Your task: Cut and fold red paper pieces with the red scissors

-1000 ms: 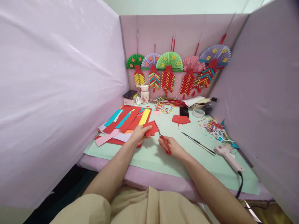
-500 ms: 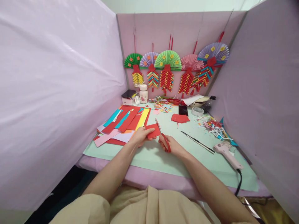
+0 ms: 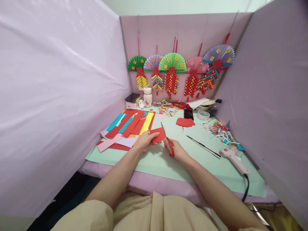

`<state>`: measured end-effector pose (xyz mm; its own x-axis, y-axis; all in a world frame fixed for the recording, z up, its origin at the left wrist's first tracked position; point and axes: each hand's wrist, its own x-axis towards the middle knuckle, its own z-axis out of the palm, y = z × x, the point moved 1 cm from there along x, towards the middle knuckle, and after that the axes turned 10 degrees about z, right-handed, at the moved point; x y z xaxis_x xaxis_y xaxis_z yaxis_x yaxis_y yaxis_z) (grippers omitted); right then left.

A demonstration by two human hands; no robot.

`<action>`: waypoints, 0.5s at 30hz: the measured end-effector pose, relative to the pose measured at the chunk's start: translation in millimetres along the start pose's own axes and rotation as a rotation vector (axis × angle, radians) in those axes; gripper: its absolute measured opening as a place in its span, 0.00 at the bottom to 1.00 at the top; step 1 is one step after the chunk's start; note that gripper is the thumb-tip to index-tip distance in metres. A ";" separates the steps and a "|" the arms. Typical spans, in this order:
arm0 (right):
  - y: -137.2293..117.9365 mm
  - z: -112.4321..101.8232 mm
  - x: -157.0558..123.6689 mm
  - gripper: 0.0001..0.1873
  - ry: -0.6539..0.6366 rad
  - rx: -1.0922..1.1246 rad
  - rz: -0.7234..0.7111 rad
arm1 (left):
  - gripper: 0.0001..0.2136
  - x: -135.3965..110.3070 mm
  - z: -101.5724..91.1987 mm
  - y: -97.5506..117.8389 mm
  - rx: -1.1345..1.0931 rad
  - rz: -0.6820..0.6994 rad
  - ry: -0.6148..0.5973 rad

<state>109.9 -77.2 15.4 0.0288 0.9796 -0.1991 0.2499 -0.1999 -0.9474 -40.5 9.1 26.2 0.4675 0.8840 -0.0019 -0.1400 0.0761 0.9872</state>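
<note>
My left hand (image 3: 145, 140) pinches a small red paper piece (image 3: 158, 134) just above the pale green mat (image 3: 154, 160). My right hand (image 3: 176, 150) is closed around red-handled scissors (image 3: 168, 142), whose blades point away from me and meet the right edge of the red paper. Both hands sit near the middle of the mat, close together.
A spread of coloured paper sheets (image 3: 127, 126) lies to the left. Red paper pieces (image 3: 185, 122), a phone (image 3: 189, 114), tape roll (image 3: 203, 115), paper scraps (image 3: 220, 130), a thin metal tool (image 3: 204, 147) and a glue gun (image 3: 234, 159) lie to the right. Paper fan decorations (image 3: 172, 72) hang on the back wall.
The scissors' blades have closed further along the red paper's right edge. The hands have shifted only slightly.
</note>
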 end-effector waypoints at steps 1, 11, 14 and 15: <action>1.9 -1.3 2.0 0.29 0.018 0.012 0.028 | 0.10 0.4 -0.3 -0.6 -0.006 0.005 0.004; 7.3 -31.8 13.5 0.24 0.284 -0.291 -0.038 | 0.17 2.1 -2.4 1.8 -0.023 0.157 0.090; 5.8 -28.2 10.4 0.23 0.201 -0.233 -0.049 | 0.17 1.2 -1.6 3.2 -0.005 0.168 0.113; 4.9 -26.5 9.1 0.23 0.177 -0.218 -0.049 | 0.17 0.9 -1.4 3.7 0.000 0.167 0.117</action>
<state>137.1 -68.7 15.6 0.1752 0.9805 -0.0892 0.4570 -0.1612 -0.8748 -41.8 10.8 29.6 0.3330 0.9319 0.1437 -0.2076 -0.0762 0.9752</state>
